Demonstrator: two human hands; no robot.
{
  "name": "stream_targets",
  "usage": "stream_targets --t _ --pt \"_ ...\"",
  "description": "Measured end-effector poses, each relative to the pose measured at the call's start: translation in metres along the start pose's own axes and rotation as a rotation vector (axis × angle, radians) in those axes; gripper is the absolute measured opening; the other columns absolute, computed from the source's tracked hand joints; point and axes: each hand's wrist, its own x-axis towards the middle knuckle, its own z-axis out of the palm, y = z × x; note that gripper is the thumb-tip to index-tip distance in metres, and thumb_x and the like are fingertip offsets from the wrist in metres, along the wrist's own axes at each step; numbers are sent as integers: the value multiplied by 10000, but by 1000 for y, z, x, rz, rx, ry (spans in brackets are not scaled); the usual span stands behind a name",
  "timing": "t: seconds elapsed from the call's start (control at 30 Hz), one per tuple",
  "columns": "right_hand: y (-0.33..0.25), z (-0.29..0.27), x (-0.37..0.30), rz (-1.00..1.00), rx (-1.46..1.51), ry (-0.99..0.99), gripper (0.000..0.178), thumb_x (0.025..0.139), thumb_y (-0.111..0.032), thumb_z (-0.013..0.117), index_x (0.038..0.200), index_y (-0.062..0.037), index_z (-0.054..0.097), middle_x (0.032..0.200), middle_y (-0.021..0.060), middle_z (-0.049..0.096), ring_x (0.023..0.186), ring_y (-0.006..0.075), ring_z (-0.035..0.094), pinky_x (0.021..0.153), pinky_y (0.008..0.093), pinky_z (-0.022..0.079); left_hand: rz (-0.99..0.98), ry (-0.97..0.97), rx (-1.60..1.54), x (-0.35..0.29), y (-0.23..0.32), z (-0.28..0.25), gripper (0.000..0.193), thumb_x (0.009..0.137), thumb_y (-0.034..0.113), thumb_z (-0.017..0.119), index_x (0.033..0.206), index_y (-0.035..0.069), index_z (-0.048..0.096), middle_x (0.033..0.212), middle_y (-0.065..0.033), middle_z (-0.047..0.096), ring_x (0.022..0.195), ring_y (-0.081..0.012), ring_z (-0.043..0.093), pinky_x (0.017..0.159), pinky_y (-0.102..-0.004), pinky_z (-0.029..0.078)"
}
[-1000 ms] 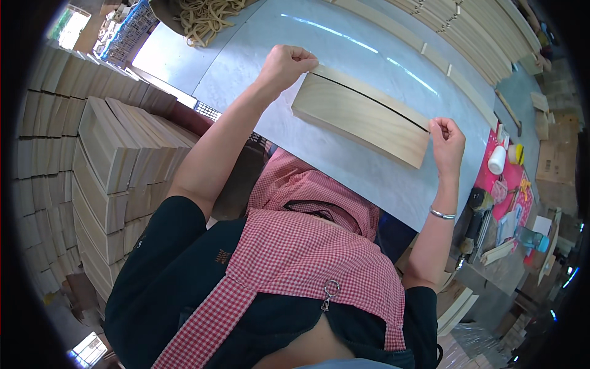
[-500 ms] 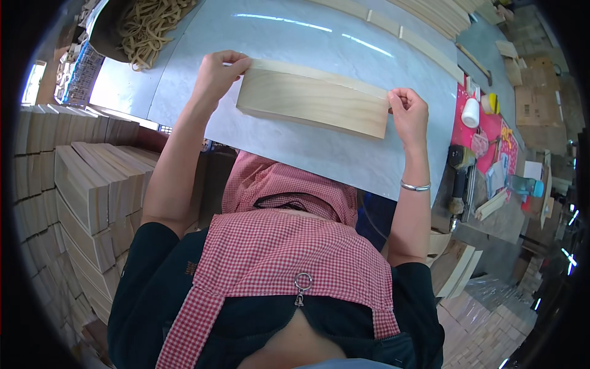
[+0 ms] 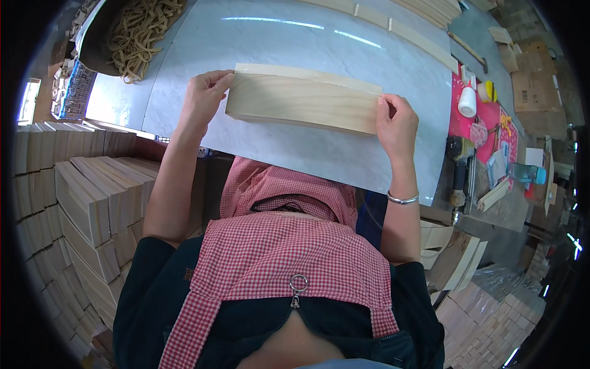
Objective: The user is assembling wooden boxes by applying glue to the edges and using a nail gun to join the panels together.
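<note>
A long pale wooden piece [image 3: 301, 101], shaped like a shallow block with a thin strip along its far edge, lies crosswise in front of me over the grey-white tabletop [image 3: 270, 144]. At its left end, my left hand [image 3: 201, 104] pinches the far corner between thumb and fingers. My right hand [image 3: 397, 126] grips the opposite end, its thumb and curled index finger against the far corner. Whether the underside rests fully on the table I cannot tell.
A bin of tan rubber bands [image 3: 141, 37] stands at the far left. Stacked boards [image 3: 92, 190] fill the left side. Wooden strips [image 3: 418, 43] line the far edge. On the right lie a white bottle [image 3: 467, 102], yellow tape [image 3: 488, 91], a power tool [image 3: 458, 154] and a hammer [image 3: 470, 49].
The whole view has shifted slightly. My left hand now sits lower on the wooden piece's left end, showing more of the strip's corner; my right hand covers more of the right end.
</note>
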Motion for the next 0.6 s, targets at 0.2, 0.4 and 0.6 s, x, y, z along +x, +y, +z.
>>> stream_targets --t 0.2,0.4,0.6 --pt "-3 0 -1 -39 -74 -28 158 931 -85 636 1004 39 701 883 93 701 695 180 607 659 298 505 -5 -8 -75 -6 -4 5 349 957 144 626 1223 -76 678 1092 -170 714 971 -211 645 896 -306 518" --pt "-3 2 -3 -51 -143 -29 157 929 -77 639 1020 38 695 897 92 697 705 181 608 669 290 507 -31 -22 -74 -9 -5 6 391 964 151 617 1285 -72 638 1198 -188 679 1062 -256 643 928 -344 519" --pt "2 -10 -12 47 161 18 144 914 -55 651 1021 32 692 878 90 683 714 187 611 676 288 510 213 117 452 -3 5 10 519 913 198 682 1367 -22 560 1398 -200 550 1238 -326 570 993 -404 501"
